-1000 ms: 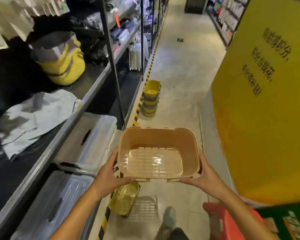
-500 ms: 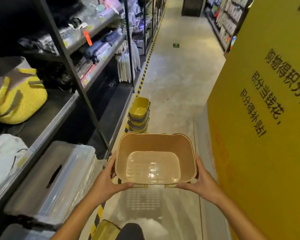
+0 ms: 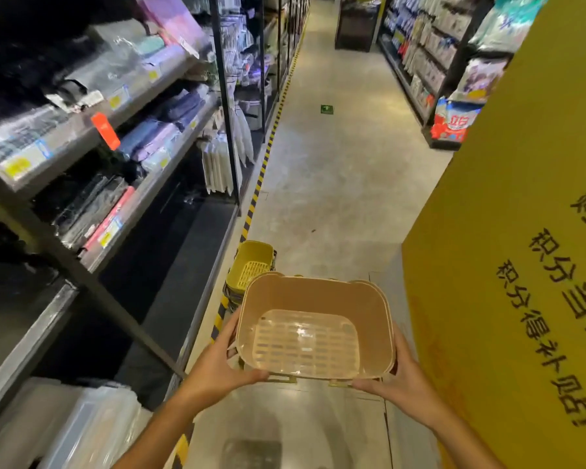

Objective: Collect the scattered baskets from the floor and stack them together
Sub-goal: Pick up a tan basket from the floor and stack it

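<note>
- left hand and right hand, set apart, each grip a near corner of the tan basket, carried upright above the floor.
- step in hand: carrying.
- next: align it over the yellow basket stack, just beyond on the left, and lower it in.

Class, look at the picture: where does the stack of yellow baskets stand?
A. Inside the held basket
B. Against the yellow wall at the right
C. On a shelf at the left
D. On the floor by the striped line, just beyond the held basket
D: the yellow baskets stand on the floor by the striped line, just beyond the beige basket that both hands hold.
</note>
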`<state>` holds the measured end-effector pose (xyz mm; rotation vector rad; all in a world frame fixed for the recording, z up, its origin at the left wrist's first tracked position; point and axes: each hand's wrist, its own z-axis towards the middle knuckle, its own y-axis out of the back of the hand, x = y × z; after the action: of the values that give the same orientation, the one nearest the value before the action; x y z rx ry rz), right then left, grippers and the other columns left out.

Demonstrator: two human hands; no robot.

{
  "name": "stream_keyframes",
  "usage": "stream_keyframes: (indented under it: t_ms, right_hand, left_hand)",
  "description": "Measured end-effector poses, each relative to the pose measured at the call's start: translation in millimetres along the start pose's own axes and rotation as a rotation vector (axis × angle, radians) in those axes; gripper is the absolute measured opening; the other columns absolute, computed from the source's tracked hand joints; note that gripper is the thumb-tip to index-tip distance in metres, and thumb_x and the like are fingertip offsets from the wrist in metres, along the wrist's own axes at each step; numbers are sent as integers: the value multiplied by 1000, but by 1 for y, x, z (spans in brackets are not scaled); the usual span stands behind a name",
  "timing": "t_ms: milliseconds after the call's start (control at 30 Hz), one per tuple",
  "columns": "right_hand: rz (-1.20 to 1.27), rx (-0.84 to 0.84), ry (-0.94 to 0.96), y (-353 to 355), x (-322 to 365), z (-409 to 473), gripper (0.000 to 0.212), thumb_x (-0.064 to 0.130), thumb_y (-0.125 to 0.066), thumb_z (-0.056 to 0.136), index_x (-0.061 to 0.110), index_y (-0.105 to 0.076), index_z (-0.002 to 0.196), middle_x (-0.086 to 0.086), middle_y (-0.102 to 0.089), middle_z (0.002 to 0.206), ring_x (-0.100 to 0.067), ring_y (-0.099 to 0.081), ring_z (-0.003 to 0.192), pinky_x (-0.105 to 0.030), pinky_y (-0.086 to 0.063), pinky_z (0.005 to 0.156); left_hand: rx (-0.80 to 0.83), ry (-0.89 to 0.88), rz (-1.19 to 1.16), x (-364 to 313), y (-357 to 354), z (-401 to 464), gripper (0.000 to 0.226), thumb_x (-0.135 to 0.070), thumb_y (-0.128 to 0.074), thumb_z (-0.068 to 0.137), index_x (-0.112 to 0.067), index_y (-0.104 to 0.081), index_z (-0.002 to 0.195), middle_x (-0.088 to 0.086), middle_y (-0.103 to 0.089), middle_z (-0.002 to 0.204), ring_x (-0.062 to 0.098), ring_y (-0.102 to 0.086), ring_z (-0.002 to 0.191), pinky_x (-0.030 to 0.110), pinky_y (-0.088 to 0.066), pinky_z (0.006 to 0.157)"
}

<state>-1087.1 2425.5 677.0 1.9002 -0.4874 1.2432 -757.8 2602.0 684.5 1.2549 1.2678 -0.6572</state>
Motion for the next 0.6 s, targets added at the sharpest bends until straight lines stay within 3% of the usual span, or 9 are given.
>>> stream_keyframes:
  t_ms: [100, 233, 433, 533, 600]
  right_hand:
    - [8, -5, 4, 14, 9, 55, 134, 45, -101, 56, 53, -11, 155, 35, -48, 141, 8, -54, 128, -29, -49, 106]
    - [44, 54, 23, 37, 17, 144, 137, 39, -101, 57, 50, -8, 157, 32, -45, 147, 7, -49, 133, -30, -44, 109]
    - [35, 267, 104, 71, 36, 302, 142, 40, -99, 59, 54, 7, 153, 60, -33, 133, 25, -37, 129, 3, -38, 94]
    - [33, 396, 112, 86, 53, 374, 143, 40, -97, 63, 48, 11, 156, 60, -34, 131, 27, -38, 127, 5, -38, 91]
    - [14, 460, 148, 93, 66, 420, 141, 37, -97, 64, 48, 10, 156, 60, -35, 130, 28, -40, 125, 5, -40, 87]
  left_hand:
    - [7, 9, -31, -10, 7, 58, 124, -41, -99, 60, -65, -17, 149, -46, -47, 136, -24, -47, 122, -2, -45, 85]
    - [-39, -1, -26, -16, 13, 130, 124, -40, -97, 64, -60, -13, 154, -39, -48, 143, -17, -48, 128, -2, -43, 90]
    - [-222, 45, -29, -30, 12, 224, 133, -40, -99, 62, -56, -7, 156, -31, -45, 149, -8, -48, 134, 4, -44, 98]
    - [-330, 86, -57, -43, 12, 260, 135, -42, -100, 59, -53, -7, 157, -30, -43, 151, -7, -46, 137, 20, -44, 109]
    - [-402, 97, -55, -50, 12, 282, 135, -44, -99, 59, -53, -7, 157, -34, -43, 149, -10, -46, 135, 17, -44, 107]
